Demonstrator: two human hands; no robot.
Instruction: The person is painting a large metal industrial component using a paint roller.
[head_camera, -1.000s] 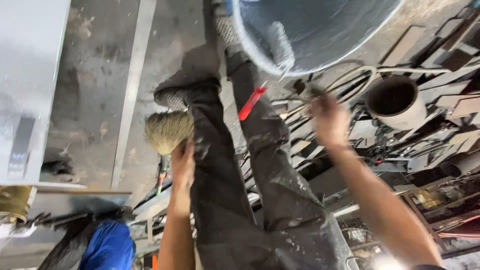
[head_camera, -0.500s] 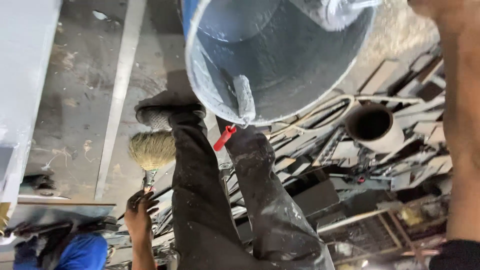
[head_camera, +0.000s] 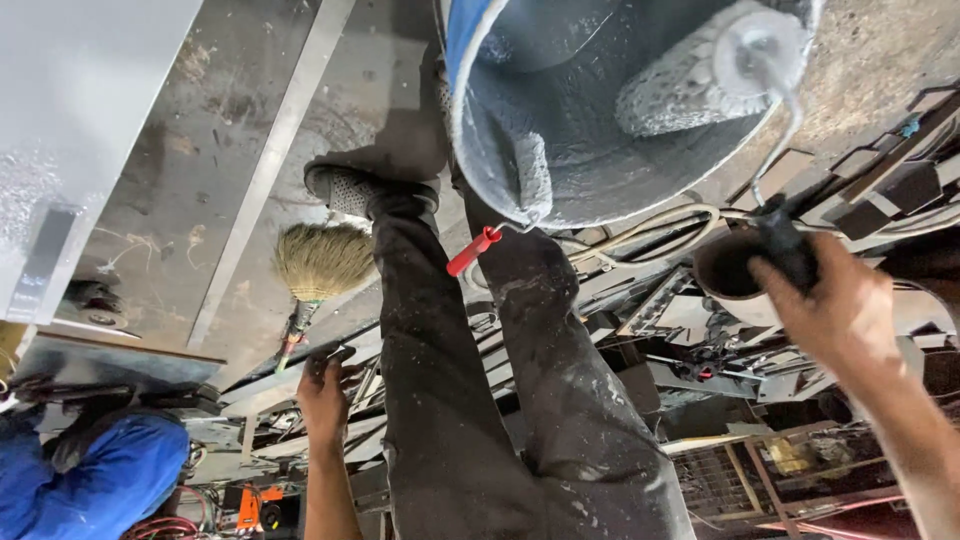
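Observation:
My right hand (head_camera: 835, 310) is closed around the black grip of a paint roller (head_camera: 690, 80). The roller's grey-coated sleeve lies inside a blue bucket (head_camera: 470, 130) of grey paint standing by my feet. A small roller with a red handle (head_camera: 474, 251) leans over the bucket's near rim. My left hand (head_camera: 326, 398) hangs beside my left leg with fingers loosely curled and nothing in them, just below the handle of a straw broom (head_camera: 322, 262). My legs in paint-spotted dark trousers (head_camera: 470, 400) fill the middle of the view.
A grey painted panel (head_camera: 70, 110) lies at the left on the stained concrete floor (head_camera: 200, 180). A metal strip (head_camera: 270, 170) runs across the floor. Scrap metal, a pipe end (head_camera: 725, 272) and cables are piled at the right. Someone in blue (head_camera: 90, 480) is at the lower left.
My right hand has come down and taken hold of the roller's grip, and the roller now rests in the bucket. My left hand has dropped away from the broom.

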